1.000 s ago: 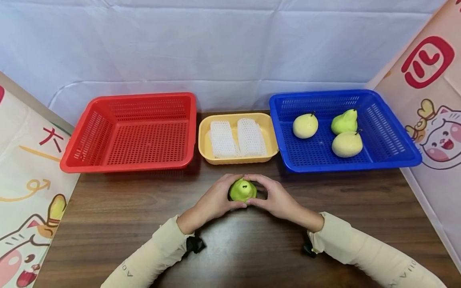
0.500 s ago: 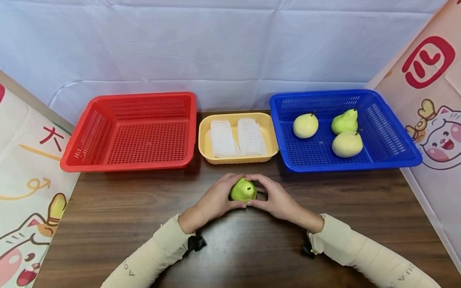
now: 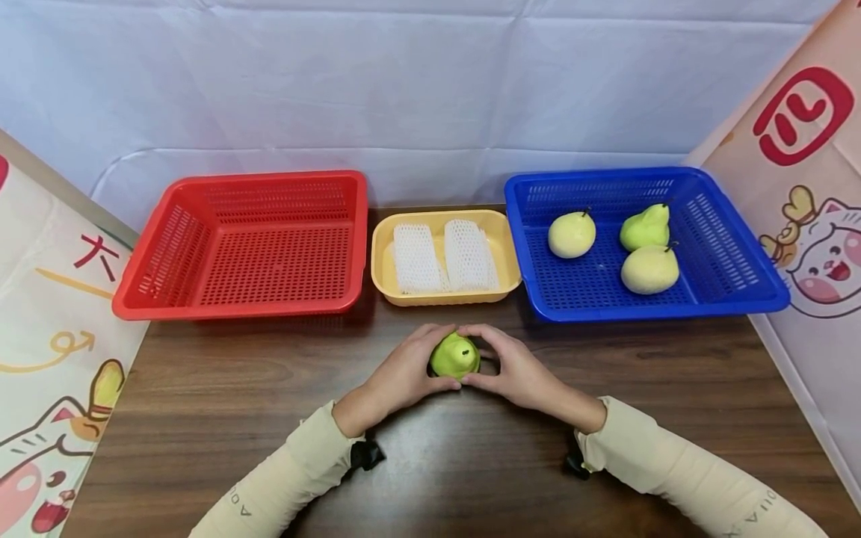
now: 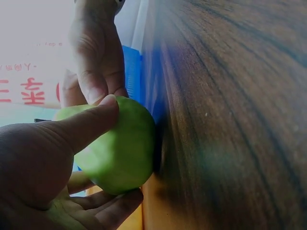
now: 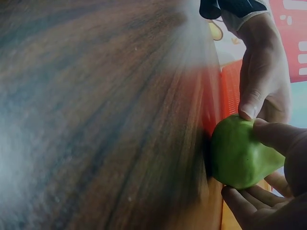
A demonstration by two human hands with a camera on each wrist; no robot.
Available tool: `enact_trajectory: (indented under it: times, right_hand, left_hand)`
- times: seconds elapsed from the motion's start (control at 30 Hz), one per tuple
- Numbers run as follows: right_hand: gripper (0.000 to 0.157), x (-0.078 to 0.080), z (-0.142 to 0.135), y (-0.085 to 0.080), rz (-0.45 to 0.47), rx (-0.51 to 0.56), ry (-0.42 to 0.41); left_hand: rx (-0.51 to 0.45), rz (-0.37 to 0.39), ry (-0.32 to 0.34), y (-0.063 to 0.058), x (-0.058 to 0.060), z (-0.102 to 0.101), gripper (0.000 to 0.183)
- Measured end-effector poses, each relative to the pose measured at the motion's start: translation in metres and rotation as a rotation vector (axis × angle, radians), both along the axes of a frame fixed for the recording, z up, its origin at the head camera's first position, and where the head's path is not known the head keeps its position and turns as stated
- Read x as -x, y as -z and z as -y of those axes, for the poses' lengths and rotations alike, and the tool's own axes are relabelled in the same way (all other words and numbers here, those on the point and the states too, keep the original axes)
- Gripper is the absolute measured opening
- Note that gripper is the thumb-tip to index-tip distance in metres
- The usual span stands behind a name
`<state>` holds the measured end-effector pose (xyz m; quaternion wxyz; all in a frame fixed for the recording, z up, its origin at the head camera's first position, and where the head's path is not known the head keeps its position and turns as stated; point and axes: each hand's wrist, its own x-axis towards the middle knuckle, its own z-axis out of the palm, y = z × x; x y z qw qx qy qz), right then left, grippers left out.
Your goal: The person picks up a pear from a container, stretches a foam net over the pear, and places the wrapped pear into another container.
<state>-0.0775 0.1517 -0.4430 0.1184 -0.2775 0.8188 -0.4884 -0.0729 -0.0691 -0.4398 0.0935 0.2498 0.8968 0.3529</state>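
Note:
A green pear (image 3: 452, 363) stands stem up on the wooden table (image 3: 451, 471), close in front of the yellow tray. My left hand (image 3: 406, 369) grips it from the left, thumb on the near side and fingers round the far side. From the right, my right hand (image 3: 516, 370) holds it the same way, and the two thumb tips nearly meet. In the left wrist view the left thumb (image 4: 91, 123) presses on the skin of the pear. The right wrist view shows the pear's rounded base (image 5: 232, 153) right at the tabletop.
A red basket (image 3: 353, 288) with nothing in it stands at the back left. The yellow tray (image 3: 449, 300) holds white foam net sleeves (image 3: 415, 258). At the back right, a blue basket (image 3: 646, 310) contains two pale yellow pears (image 3: 572, 235) and a green pear (image 3: 646, 228).
The pear's stem end has tipped slightly to the right between my hands. Both hands stay in place round it, and the baskets and tray are unmoved.

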Motion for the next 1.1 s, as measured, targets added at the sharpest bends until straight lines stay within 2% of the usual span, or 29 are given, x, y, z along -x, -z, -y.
enact_trajectory:
  times: [0.67,1.1]
  right_hand:
    - [0.069,0.000,-0.001,-0.003,-0.031,-0.029,-0.002]
    - [0.067,0.002,-0.003,-0.008,-0.074,-0.010,0.007]
  left_hand:
    - [0.012,0.032,0.014,-0.001,0.001,0.003,0.087]
    - [0.023,0.064,0.004,-0.013,0.000,0.014,0.089]
